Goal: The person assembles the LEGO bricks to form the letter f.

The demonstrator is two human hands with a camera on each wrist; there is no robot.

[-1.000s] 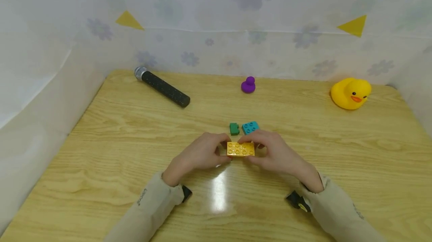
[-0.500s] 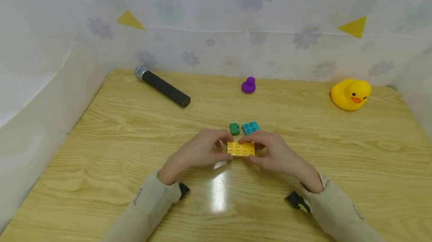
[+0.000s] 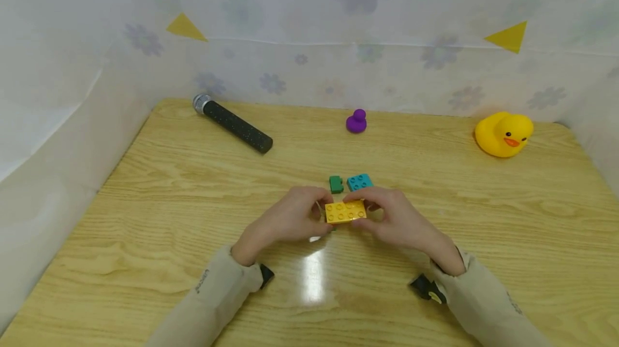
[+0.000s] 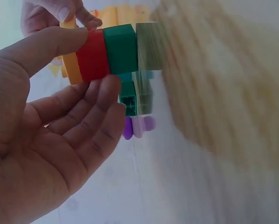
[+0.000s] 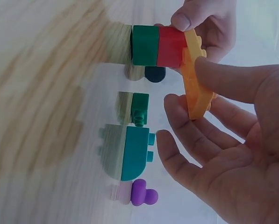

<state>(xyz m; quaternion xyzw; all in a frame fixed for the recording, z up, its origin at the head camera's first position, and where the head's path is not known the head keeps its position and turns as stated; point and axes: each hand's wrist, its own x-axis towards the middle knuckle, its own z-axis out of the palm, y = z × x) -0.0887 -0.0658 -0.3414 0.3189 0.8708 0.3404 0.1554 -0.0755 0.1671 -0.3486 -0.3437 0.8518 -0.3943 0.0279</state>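
A yellow eight-stud brick (image 3: 345,212) tops a small stack, over a red brick (image 4: 94,56) and a green brick (image 4: 121,49) standing on the table. My left hand (image 3: 287,217) pinches the red brick between thumb and fingers, close to the yellow one. The yellow brick's free end is held by my right hand (image 3: 403,219), thumb on the near side and fingers on the far side. In the right wrist view the yellow brick (image 5: 195,84) sticks out sideways past the red one and sits slightly tilted. From the head view, the lower bricks are mostly hidden.
Just beyond the hands lie another green brick (image 3: 336,184), on its side, and a teal four-stud brick (image 3: 360,181). Toward the back are a black microphone (image 3: 234,124), a small purple duck (image 3: 356,122) and a yellow duck (image 3: 504,135). A floral curtain (image 3: 309,8) hangs behind the table.
The yellow brick has turned slightly, its right end now a little farther from me. My left hand shifted slightly away and came back; my right hand stayed nearly in place.
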